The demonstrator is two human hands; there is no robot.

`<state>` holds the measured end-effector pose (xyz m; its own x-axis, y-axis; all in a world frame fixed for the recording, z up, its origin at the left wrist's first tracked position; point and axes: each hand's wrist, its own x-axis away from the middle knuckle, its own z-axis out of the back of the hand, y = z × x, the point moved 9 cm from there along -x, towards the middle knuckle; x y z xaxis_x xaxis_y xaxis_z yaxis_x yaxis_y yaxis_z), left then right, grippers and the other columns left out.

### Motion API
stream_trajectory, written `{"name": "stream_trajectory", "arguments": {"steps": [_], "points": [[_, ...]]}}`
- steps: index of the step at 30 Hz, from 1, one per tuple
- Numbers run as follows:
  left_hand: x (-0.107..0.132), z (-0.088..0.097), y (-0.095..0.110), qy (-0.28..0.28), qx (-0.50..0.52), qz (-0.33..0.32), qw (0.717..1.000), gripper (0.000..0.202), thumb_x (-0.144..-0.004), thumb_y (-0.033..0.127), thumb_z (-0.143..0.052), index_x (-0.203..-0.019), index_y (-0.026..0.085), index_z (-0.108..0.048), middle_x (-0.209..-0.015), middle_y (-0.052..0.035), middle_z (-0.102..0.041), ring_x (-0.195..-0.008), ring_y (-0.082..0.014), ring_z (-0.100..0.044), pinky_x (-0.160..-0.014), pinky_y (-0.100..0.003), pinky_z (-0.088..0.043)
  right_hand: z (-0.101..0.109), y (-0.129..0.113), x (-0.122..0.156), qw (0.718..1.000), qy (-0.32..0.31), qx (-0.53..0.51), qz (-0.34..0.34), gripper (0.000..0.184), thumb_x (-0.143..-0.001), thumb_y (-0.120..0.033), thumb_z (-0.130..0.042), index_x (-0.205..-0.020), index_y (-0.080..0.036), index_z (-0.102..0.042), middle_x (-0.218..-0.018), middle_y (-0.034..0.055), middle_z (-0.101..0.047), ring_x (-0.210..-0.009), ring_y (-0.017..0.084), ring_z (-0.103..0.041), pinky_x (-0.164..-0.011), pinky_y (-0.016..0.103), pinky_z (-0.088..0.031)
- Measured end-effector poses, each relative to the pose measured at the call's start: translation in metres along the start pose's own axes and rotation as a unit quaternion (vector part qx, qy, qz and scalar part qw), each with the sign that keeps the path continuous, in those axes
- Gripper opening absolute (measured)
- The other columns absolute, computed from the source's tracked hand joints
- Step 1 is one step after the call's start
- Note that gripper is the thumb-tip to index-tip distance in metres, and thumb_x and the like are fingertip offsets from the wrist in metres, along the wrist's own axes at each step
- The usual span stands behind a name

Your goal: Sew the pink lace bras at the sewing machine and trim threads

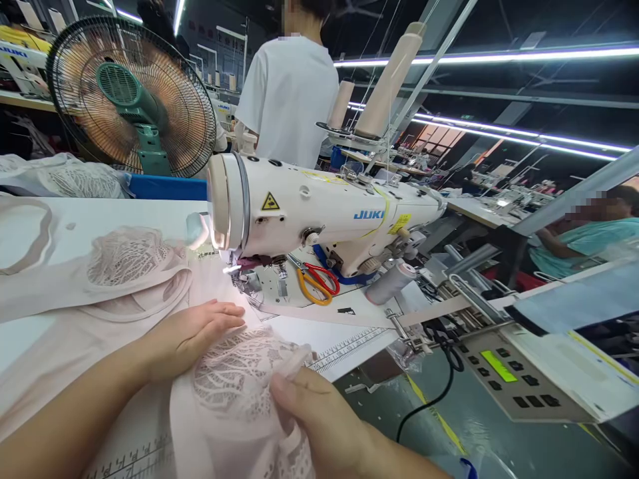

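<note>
A pale pink bra with lace cups lies across the white table, one edge running under the needle area of a white sewing machine. My left hand rests flat on the fabric just in front of the presser foot, fingers stretched out. At the right, my right hand grips the lace edge of the bra between thumb and fingers. A light pink elastic band runs from the right toward the machine's needle. The needle tip itself is too small to make out.
Scissors with red and orange handles lie under the machine arm beside a grey thread cone. A control box stands at right. Behind are a fan, a person in a white shirt and a seated person.
</note>
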<state>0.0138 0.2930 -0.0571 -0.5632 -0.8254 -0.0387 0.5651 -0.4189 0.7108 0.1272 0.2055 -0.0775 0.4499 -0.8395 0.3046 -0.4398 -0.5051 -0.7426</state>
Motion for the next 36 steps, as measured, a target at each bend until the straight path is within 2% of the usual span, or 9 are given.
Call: {"name": "stream_trajectory", "arguments": {"steps": [5,8,12,18,21,25,28,33,36], "points": [[0.001,0.002,0.004,-0.009,-0.007,-0.014,1.0,0.061,-0.091,0.059,-0.017,-0.114,0.03,-0.065,-0.133,0.0011,-0.057,-0.126,-0.0211,-0.048,-0.116,-0.04,-0.021,-0.005,-0.003,-0.003,1.0,0.003,0.011,-0.014,0.053,-0.058,-0.06,-0.077,-0.076,-0.01,-0.07,-0.066,0.0082,-0.068,-0.079,0.025,-0.067,-0.082,0.039,-0.047],[0.001,0.005,0.008,-0.015,-0.022,-0.014,1.0,0.059,-0.093,0.056,-0.018,-0.112,0.029,-0.066,-0.132,0.0015,-0.058,-0.124,-0.0209,-0.05,-0.115,-0.038,-0.025,-0.004,0.001,-0.009,1.0,0.013,0.009,-0.019,0.056,-0.057,-0.06,-0.078,-0.081,-0.009,-0.069,-0.069,0.0092,-0.069,-0.081,0.026,-0.067,-0.082,0.04,-0.047],[0.001,0.006,0.011,-0.021,-0.032,-0.015,0.999,0.058,-0.093,0.057,-0.018,-0.111,0.03,-0.067,-0.131,0.0014,-0.059,-0.123,-0.0213,-0.051,-0.114,-0.041,-0.027,-0.005,0.007,-0.018,0.999,0.034,0.003,-0.031,0.055,-0.055,-0.058,-0.079,-0.079,-0.01,-0.067,-0.067,0.0089,-0.068,-0.083,0.028,-0.067,-0.082,0.041,-0.047],[-0.001,0.011,0.006,0.001,-0.067,-0.009,0.998,0.059,-0.092,0.06,-0.02,-0.11,0.029,-0.067,-0.131,0.0007,-0.059,-0.123,-0.0215,-0.052,-0.114,-0.042,-0.027,-0.015,0.012,-0.033,0.997,0.058,-0.02,-0.036,0.056,-0.046,-0.058,-0.08,-0.074,-0.012,-0.064,-0.063,0.0081,-0.067,-0.085,0.03,-0.067,-0.082,0.044,-0.048],[-0.004,0.014,0.004,0.013,-0.1,-0.008,0.995,0.062,-0.092,0.06,-0.019,-0.11,0.027,-0.068,-0.13,0.0001,-0.06,-0.122,-0.0215,-0.053,-0.112,-0.038,-0.031,-0.02,0.012,-0.04,0.997,0.06,-0.034,-0.027,0.057,-0.042,-0.057,-0.08,-0.075,-0.013,-0.064,-0.064,0.0074,-0.068,-0.089,0.031,-0.066,-0.083,0.044,-0.048],[-0.007,0.015,0.002,0.01,-0.12,0.001,0.993,0.063,-0.091,0.062,-0.019,-0.112,0.026,-0.067,-0.129,-0.0009,-0.061,-0.121,-0.0233,-0.053,-0.105,-0.036,-0.04,-0.024,0.014,-0.044,0.997,0.059,-0.056,-0.019,0.053,-0.045,-0.055,-0.079,-0.075,-0.016,-0.062,-0.064,0.0056,-0.067,-0.09,0.03,-0.065,-0.081,0.044,-0.048],[-0.008,0.014,0.0,-0.006,-0.114,0.011,0.993,0.063,-0.09,0.063,-0.022,-0.113,0.026,-0.067,-0.13,-0.0019,-0.06,-0.123,-0.0245,-0.052,-0.103,-0.037,-0.042,-0.019,0.018,-0.044,0.995,0.086,-0.054,-0.007,0.048,-0.046,-0.056,-0.079,-0.067,-0.018,-0.058,-0.062,0.0042,-0.065,-0.087,0.028,-0.064,-0.08,0.043,-0.048],[-0.01,0.015,0.006,-0.032,-0.125,0.004,0.992,0.06,-0.091,0.062,-0.023,-0.108,0.025,-0.067,-0.127,-0.0034,-0.062,-0.119,-0.0239,-0.054,-0.098,-0.034,-0.045,0.0,0.035,-0.042,0.983,0.182,-0.03,0.019,0.047,-0.048,-0.059,-0.077,-0.054,-0.023,-0.048,-0.054,0.0009,-0.057,-0.081,0.026,-0.063,-0.077,0.038,-0.048],[-0.011,0.016,0.011,-0.04,-0.14,-0.006,0.989,0.058,-0.091,0.062,-0.023,-0.108,0.024,-0.064,-0.123,-0.0037,-0.064,-0.113,-0.024,-0.058,-0.092,-0.033,-0.048,-0.001,0.043,-0.046,0.981,0.179,-0.045,0.055,0.048,-0.049,-0.064,-0.075,-0.055,-0.022,-0.052,-0.055,0.0016,-0.057,-0.08,0.026,-0.062,-0.076,0.038,-0.049]]}}
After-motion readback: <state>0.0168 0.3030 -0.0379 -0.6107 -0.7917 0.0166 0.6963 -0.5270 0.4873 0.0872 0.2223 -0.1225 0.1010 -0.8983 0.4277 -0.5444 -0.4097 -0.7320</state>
